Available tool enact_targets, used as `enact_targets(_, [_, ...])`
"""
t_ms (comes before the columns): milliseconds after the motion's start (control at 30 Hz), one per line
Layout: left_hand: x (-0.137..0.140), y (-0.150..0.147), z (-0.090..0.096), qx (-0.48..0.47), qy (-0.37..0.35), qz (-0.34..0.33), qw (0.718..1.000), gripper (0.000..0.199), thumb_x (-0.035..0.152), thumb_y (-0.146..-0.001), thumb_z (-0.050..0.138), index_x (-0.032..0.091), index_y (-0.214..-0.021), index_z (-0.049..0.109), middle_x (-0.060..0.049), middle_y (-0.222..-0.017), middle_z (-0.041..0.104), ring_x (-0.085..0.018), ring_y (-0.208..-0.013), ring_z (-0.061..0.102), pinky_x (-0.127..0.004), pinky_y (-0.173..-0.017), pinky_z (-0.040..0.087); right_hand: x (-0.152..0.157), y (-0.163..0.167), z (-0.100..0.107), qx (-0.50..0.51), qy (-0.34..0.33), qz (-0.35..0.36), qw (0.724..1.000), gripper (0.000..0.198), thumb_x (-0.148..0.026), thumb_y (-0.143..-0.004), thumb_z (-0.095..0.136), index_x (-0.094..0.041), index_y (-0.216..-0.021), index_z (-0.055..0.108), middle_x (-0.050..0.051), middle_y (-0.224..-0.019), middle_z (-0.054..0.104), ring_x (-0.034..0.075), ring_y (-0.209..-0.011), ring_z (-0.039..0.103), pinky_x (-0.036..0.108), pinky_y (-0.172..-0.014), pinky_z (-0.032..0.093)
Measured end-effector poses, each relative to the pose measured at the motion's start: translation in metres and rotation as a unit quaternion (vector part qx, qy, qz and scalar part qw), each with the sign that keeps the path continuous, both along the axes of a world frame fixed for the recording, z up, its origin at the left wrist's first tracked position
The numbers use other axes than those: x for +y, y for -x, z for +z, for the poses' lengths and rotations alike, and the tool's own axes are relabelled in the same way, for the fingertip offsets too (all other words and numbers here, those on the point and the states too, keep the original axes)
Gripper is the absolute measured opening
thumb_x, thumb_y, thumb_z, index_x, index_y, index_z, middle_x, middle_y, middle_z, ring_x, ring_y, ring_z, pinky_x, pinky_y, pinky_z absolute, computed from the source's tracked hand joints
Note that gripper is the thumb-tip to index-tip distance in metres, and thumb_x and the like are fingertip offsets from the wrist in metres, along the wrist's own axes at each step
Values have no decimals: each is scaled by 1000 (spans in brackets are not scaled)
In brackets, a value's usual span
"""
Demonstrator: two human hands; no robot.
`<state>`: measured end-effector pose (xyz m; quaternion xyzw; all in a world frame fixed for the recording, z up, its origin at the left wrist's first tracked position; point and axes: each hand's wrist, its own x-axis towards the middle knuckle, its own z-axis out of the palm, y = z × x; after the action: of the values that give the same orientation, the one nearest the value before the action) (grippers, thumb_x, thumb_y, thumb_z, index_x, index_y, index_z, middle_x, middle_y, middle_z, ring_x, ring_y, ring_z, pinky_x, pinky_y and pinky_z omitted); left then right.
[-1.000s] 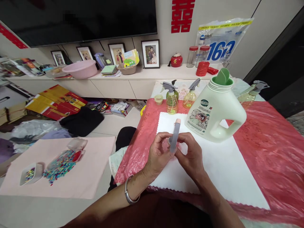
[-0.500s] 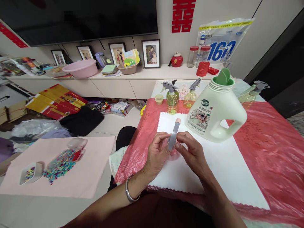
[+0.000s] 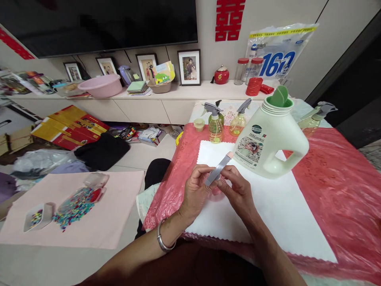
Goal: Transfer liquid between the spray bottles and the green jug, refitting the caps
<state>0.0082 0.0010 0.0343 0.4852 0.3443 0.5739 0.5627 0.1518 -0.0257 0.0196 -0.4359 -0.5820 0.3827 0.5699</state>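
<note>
A small spray bottle with a clear pink body (image 3: 217, 194) stands on the white scalloped sheet in front of me. Its grey spray head (image 3: 219, 170) has a pink nozzle tip pointing away and to the right. My left hand (image 3: 196, 192) is closed around the bottle's neck area from the left. From the other side, the thumb and fingers of my right hand (image 3: 239, 192) pinch just under the spray head. The fingers partly hide the neck and collar. Just beyond my right hand is a large pale green detergent jug (image 3: 276, 139) with a green cap resting in its mouth.
Yellowish spray bottles (image 3: 216, 129) and a small pale cup (image 3: 199, 124) stand at the table's back. Another spray bottle (image 3: 312, 119) is behind the jug. Red plastic film (image 3: 342, 178) covers the table under the white sheet (image 3: 282, 222). Colourful small pieces (image 3: 74, 210) lie at lower left.
The grey spray head has turned clockwise, so its nozzle now points further right. My right fingers have shifted slightly left; the bottle stays in place.
</note>
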Motion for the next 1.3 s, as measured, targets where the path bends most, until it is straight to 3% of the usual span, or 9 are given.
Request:
enact_targets(267, [-2,3,-7,-6,3,-9,1000,29,43,-77,84,23,-95,73,-2,-93,68,-17,-89,64,-32,-84,52,3,3,-4,73,57,4,996,25,-40,-86,79,-22,-103,74,4,-107,62,19,-105,57,31,-94,45])
enact_targets(433, [-3,5,-7,36,-15,-5,999,29,48,-85,76,24,-102,73,-4,-99,66,-20,-93,62,-33,-83,53,4,4,-8,97,78,17,992,34,-44,-83,81,-19,-104,71,5,-102,63,19,-99,58,31,-86,49])
enact_targets(600, [-5,5,-11,42,-28,-1,999,26,47,-89,71,25,-103,73,-5,-101,67,-21,-95,63,-35,-86,51,4,5,-12,130,84,47,987,35,-51,-91,73,-17,-93,72,5,-95,62,16,-86,56,28,-77,50])
enact_targets(767, [-3,7,-17,43,-27,4,999,25,45,-92,69,25,-105,75,-5,-106,67,-20,-103,61,-34,-94,50,5,4,-15,153,76,49,984,33,-48,-89,75,-17,-99,72,7,-106,59,17,-91,57,29,-76,52])
enact_targets(1000, [-1,4,-9,-48,-2,-50,998,34,41,-74,87,24,-98,71,-1,-90,65,-14,-76,62,-25,-61,53,4,8,-14,175,83,48,980,35,-45,-87,78,-17,-102,64,5,-94,58,14,-77,56,28,-68,52])
enact_targets(1100, [1,3,-8,-42,20,-42,998,37,39,-69,91,22,-94,71,0,-91,63,-13,-72,62,-23,-56,53,5,6,-14,177,89,55,979,36,-46,-87,78,-17,-102,63,4,-93,58,13,-73,56,27,-64,51])
enact_targets(1200, [3,4,-9,-11,10,-19,1000,36,38,-66,93,21,-90,72,-1,-90,63,-14,-78,62,-24,-64,54,7,3,-18,173,85,56,980,35,-46,-87,77,-16,-100,65,5,-101,59,14,-78,57,26,-66,52])
enact_targets(1300, [2,5,-9,25,-12,-13,1000,28,37,-73,88,21,-93,75,-2,-91,64,-16,-86,61,-26,-76,54,9,-1,-23,169,76,52,981,32,-45,-88,76,-15,-93,67,7,-108,58,15,-87,58,26,-72,51])
